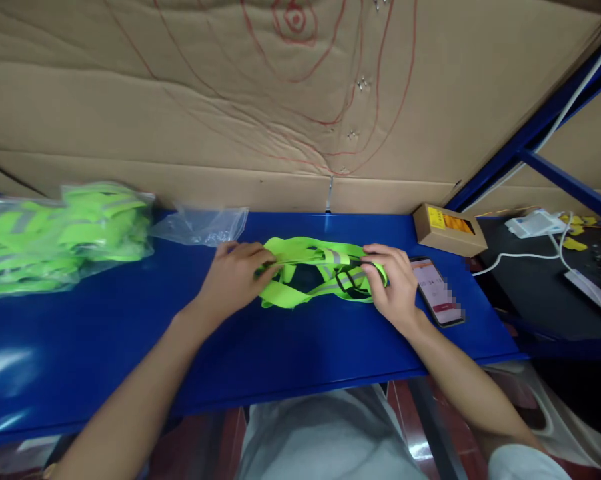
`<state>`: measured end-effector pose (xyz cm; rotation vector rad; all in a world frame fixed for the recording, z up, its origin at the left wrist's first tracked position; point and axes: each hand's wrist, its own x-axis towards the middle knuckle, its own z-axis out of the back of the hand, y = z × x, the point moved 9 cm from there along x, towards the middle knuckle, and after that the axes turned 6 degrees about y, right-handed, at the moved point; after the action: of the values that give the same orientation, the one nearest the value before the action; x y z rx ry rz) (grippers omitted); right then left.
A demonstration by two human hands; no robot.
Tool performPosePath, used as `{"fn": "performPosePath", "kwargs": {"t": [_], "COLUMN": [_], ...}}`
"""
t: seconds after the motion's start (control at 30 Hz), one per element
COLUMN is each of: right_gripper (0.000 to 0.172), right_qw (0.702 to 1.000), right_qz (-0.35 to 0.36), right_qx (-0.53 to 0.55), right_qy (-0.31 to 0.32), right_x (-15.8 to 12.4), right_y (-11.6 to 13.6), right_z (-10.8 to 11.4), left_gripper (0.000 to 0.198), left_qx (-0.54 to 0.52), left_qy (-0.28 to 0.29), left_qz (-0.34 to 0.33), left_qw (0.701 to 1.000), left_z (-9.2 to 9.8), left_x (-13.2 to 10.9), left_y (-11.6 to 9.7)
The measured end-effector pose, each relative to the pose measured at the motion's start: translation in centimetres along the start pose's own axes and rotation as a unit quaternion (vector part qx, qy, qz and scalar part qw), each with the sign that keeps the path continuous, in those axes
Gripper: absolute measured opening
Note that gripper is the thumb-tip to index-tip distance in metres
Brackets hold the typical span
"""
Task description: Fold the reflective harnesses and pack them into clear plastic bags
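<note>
A neon-green reflective vest (300,293) made of elastic straps, with grey reflective stripes and a black buckle (345,281), lies bunched on the blue table (290,353). My left hand (237,275) pinches the straps at its left end. At the right end, my right hand (393,283) grips the straps between thumb and fingers, close to the buckle. Both hands are closed, and part of the strap ends is hidden by the fingers.
Clear bags holding green strap vests (70,240) lie at the left. Behind my left hand is a clear plastic bag (205,225). A phone (437,290) lies right of my right hand, with a small cardboard box (447,233) behind it. A cardboard wall (180,133) rises at the back.
</note>
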<state>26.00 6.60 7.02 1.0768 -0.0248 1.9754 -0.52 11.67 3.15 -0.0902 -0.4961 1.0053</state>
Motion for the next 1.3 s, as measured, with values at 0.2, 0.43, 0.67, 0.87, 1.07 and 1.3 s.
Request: {"fn": "performPosePath", "kwargs": {"t": [0.2, 0.43, 0.67, 0.87, 1.07, 1.3], "right_gripper": [0.006, 0.008, 0.01, 0.042, 0.019, 0.04], "right_qw": [0.999, 0.979, 0.96, 0.957, 0.988, 0.954], "right_qz": [0.032, 0.084, 0.092, 0.053, 0.005, -0.156], "right_qx": [0.027, 0.049, 0.029, 0.012, 0.055, 0.257], "right_qy": [0.027, 0.178, 0.261, 0.286, 0.147, 0.025], "right_x": [0.0, -0.5, -1.1, -1.2, -0.3, -1.3], "right_y": [0.5, 2.3, 2.9, 2.0, 0.7, -3.0], "right_z": [-0.9, -4.3, -5.6, -6.2, -3.2, -1.3], "left_gripper": [0.027, 0.029, 0.046, 0.045, 0.039, 0.032], "left_qx": [0.075, -0.057, -0.325, -0.523, -0.37, -0.144], "left_qy": [-0.222, -0.259, -0.147, -0.055, 0.042, 0.236], "left_qz": [0.107, 0.095, 0.158, 0.189, 0.061, -0.084], "left_qw": [0.966, 0.96, 0.921, 0.829, 0.926, 0.957], "left_z": [7.4, 6.5, -0.1, -2.7, -1.1, -4.6], "left_x": [-2.1, -2.8, -1.3, -1.2, -0.4, -1.0], "left_y": [1.8, 1.6, 0.6, 1.1, -0.5, -3.5]}}
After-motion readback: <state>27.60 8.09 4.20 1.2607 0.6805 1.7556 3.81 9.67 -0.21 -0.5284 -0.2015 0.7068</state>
